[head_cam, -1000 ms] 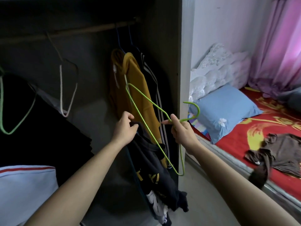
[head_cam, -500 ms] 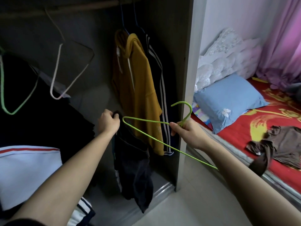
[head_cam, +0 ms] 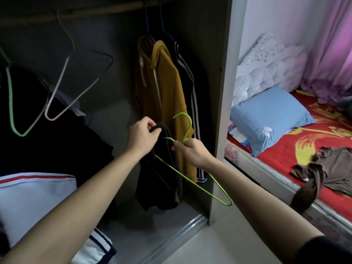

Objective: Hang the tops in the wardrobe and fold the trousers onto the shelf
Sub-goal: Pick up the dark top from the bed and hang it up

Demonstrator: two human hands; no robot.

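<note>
My left hand [head_cam: 142,136] grips the collar of a black top [head_cam: 159,178] that hangs down in front of the open wardrobe. My right hand [head_cam: 190,151] pinches a green wire hanger [head_cam: 198,184] at its neck, hook upward. One end of the hanger sits inside the top's collar; the other end sticks out low to the right. A mustard hooded top [head_cam: 167,103] and a dark striped jacket [head_cam: 188,88] hang from the wooden rail [head_cam: 72,13] at the right end. A brown garment [head_cam: 327,168] lies on the bed.
Two empty hangers, one pale [head_cam: 62,88] and one light green [head_cam: 13,103], dangle from the rail at the left above dark folded clothes [head_cam: 47,141]. A white bag with a red stripe [head_cam: 36,202] sits at lower left. The wardrobe side panel [head_cam: 224,103] separates it from the red-sheeted bed [head_cam: 308,141] with a blue pillow [head_cam: 268,115].
My hands have come closer together and the hanger's left end has slid into the black top's collar. The hook has turned more upright.
</note>
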